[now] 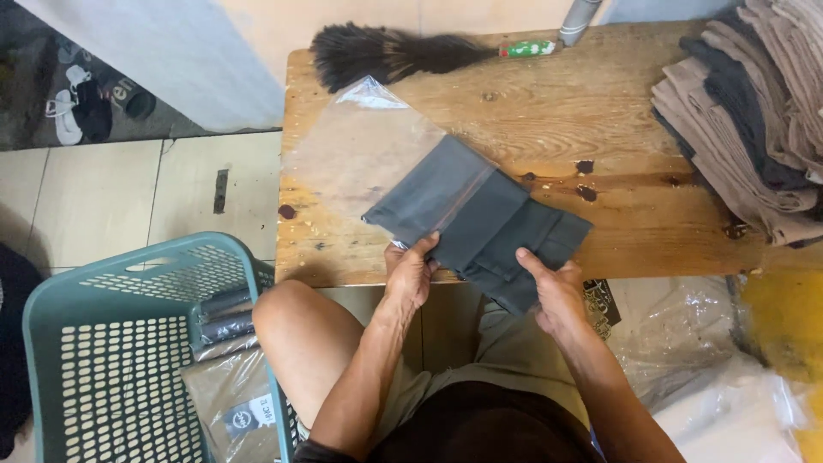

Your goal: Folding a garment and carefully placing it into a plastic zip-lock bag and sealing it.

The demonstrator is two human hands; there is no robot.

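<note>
A: From where does the single view look?

B: From the person's head, facing steeply down over the knees onto the wooden worktop (549,120).

A: How near is it?

B: Near; the worktop's front edge is just below the middle, and its far edge nearly reaches the top.

A: What lies at the sides?

B: Tiled floor (103,197) and a teal basket (111,343) at left, a cloth stack (754,111) at right.

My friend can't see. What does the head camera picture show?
Two hands, left hand and right hand, slide a folded dark grey garment into a clear plastic bag on a wooden table. A stack of folded clothes sits far right, a teal basket lower left.
</note>
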